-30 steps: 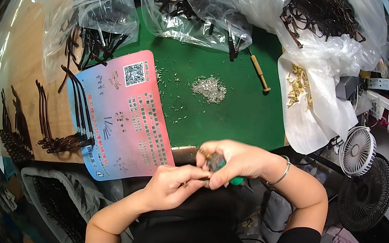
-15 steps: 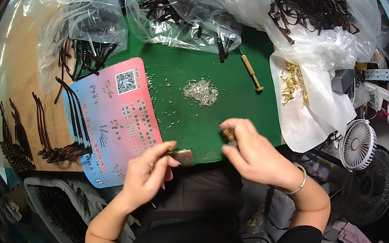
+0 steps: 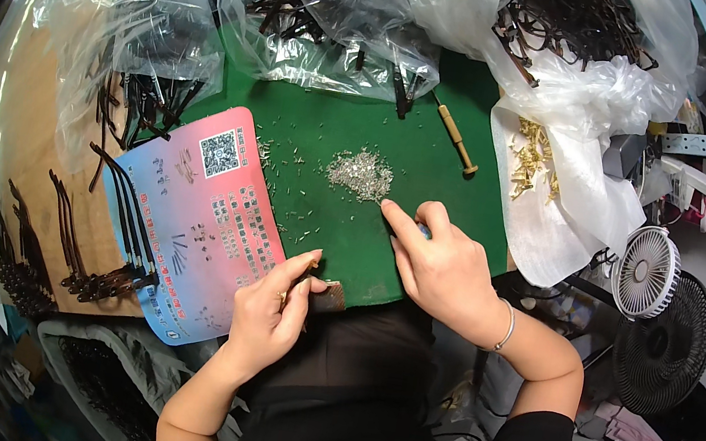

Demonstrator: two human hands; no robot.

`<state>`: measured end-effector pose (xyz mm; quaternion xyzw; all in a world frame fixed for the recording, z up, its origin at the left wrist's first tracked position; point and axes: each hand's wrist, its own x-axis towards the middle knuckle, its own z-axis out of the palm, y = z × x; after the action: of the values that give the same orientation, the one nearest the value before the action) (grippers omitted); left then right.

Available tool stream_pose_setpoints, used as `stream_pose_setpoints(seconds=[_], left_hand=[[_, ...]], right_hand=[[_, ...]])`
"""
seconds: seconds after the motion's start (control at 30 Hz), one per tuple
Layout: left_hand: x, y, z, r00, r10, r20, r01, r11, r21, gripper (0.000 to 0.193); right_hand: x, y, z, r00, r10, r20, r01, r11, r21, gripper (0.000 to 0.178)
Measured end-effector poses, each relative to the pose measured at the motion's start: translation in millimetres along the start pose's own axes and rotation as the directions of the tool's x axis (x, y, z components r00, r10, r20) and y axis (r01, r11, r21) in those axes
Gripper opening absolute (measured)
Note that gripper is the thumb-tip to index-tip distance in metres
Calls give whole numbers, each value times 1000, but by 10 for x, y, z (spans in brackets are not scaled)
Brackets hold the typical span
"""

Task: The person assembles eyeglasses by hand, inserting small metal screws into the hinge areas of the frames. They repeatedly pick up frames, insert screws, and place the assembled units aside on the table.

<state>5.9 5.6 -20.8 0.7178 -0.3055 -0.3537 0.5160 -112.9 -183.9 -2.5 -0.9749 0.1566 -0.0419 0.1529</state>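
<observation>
A loose heap of tiny silver screws [image 3: 360,174] lies on the green mat [image 3: 390,275]. The index fingertip of my right hand [image 3: 447,268] touches the heap's near edge. Tucked in that hand, mostly hidden, is a small brass-coloured tool; its blue end [image 3: 425,231] peeks out between the fingers. Low on the left, my left hand [image 3: 268,310] is closed in a pinch on a small piece whose kind I cannot make out. Beside its fingertips, a brownish block [image 3: 330,297] sits at the mat's front edge.
A brass-handled screwdriver [image 3: 457,140] lies at the mat's right. Gold-coloured small parts [image 3: 531,160] rest on white sheeting. A pink-and-blue printed sheet [image 3: 256,234] overlaps the mat. Dark eyeglass temples [image 3: 105,280] lie left. Plastic bags [image 3: 322,58] hold dark frame parts at the back. A white fan [image 3: 648,273] stands right.
My right hand has moved forward and slightly left to the screw heap, its index finger now stretched out. The tool has turned mostly out of sight in it. My left hand stays near the block.
</observation>
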Motion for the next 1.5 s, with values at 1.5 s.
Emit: stream_pose_setpoints(seconds=[1.5], left_hand=[[21,-75,100,958,168,-232,-90,946,312,26]], right_hand=[[266,-475,-29,813,-144,564,-314,708,633,29]])
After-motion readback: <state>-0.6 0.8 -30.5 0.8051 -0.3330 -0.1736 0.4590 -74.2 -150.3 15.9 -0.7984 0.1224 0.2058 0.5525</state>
